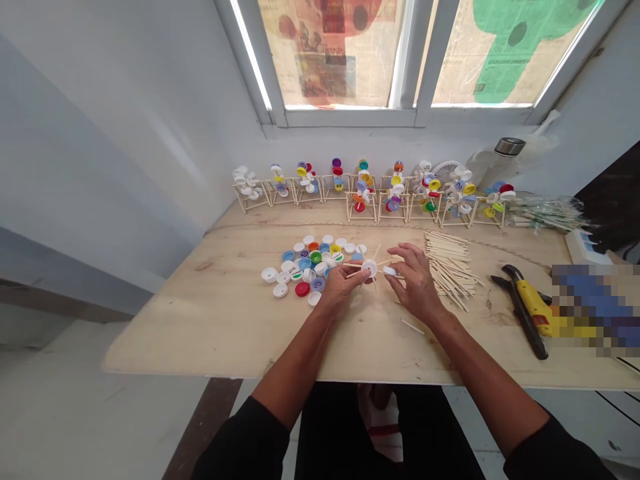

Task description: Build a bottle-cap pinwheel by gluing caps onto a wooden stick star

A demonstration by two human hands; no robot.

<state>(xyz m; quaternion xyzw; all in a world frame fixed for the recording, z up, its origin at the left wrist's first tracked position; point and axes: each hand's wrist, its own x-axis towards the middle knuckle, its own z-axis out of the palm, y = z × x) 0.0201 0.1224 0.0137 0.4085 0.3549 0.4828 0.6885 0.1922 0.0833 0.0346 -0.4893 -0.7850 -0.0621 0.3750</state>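
Note:
My left hand (341, 288) is closed on a white bottle cap hub (369, 268), from which several thin wooden sticks spread out like spokes. Close by on the right, my right hand (414, 279) pinches a small white bottle cap (390, 271) at the end of one of these sticks. Whether that cap is fixed to the stick I cannot tell. Left of my hands lies a loose spread of bottle caps (302, 289) in white, blue, red, green and other colours. A pile of wooden sticks (450, 267) lies just right of my right hand.
Stick frames with cap pinwheels (397, 197) line the back below the window. A yellow and black glue gun (533, 307) lies at right, beside a blurred patch. One short stick (413, 326) is near the front. A bottle (505, 153) and bagged sticks (547, 212) stand back right.

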